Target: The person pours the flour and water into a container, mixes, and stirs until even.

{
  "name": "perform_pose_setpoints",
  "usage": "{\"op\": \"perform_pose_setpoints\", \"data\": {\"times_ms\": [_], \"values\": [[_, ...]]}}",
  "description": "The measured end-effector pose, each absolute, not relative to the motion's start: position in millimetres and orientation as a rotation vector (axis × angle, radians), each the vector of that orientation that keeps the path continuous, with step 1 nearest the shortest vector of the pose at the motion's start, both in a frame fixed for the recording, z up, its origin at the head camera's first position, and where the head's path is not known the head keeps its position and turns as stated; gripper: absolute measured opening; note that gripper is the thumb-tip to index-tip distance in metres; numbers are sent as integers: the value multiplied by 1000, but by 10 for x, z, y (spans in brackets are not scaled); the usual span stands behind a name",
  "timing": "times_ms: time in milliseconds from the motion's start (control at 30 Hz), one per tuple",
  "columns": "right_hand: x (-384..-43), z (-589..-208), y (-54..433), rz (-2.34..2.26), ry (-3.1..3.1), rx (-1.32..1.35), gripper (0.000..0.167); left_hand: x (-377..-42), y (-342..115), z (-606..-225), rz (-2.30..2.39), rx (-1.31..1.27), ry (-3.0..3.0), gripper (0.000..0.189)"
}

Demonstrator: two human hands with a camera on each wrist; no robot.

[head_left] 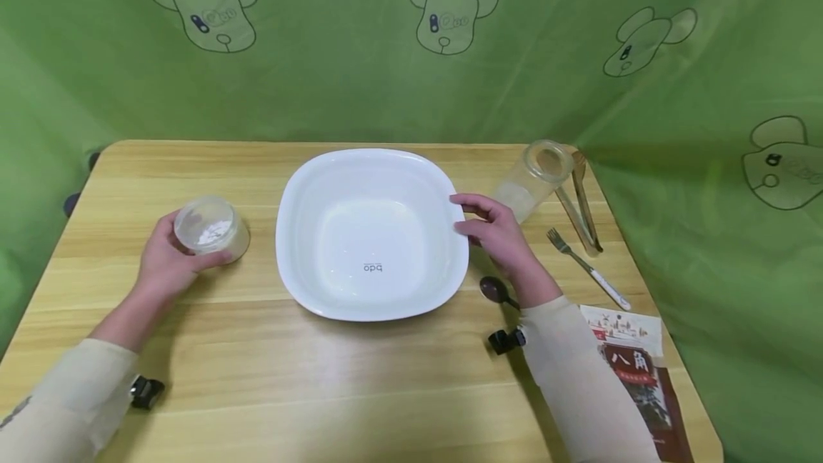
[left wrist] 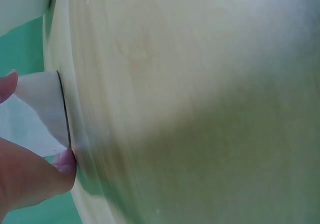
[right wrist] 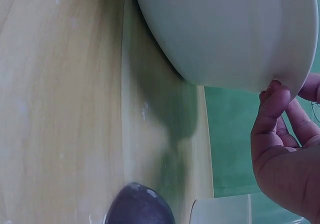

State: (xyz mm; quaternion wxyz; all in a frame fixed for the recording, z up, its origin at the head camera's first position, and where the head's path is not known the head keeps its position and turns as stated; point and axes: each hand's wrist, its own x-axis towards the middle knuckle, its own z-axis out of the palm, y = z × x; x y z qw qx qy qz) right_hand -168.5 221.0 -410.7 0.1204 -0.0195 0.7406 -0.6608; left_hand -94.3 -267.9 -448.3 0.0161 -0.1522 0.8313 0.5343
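Observation:
At the left of the table, my left hand grips a round glass jar with white powder inside. From the left wrist view, the jar appears on the tabletop between thumb and fingers. A white plastic basin sits mid-table, small print on its inner floor. My right hand pinches the basin's right rim. The right wrist view has that hand with fingers and thumb on either side of the basin's edge.
Behind my right hand, a taller glass jar holds pale contents. Tongs, a fork and a seasoning packet line the right side. A dark spoon lies partly under my right wrist. Green cloth hangs behind the table.

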Motion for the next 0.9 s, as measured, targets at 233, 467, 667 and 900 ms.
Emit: {"op": "perform_pose_setpoints", "data": {"times_ms": [233,467,667,900], "values": [[-1683,-4105,2205,-1939,2147,-33,44,-915,-2653,-4481,1651,-508,2635,108],[-1677,-4103,2202,-1927,2160,-28,44,-833,-2611,-4380,1633,-516,2728,108],[-1669,-4106,2206,-1947,2155,-25,43,-800,-2534,-4241,1654,-479,2801,106],[-1667,-4104,2204,-1955,2152,-33,42,-837,-2441,-4062,1652,-310,2921,99]]}}
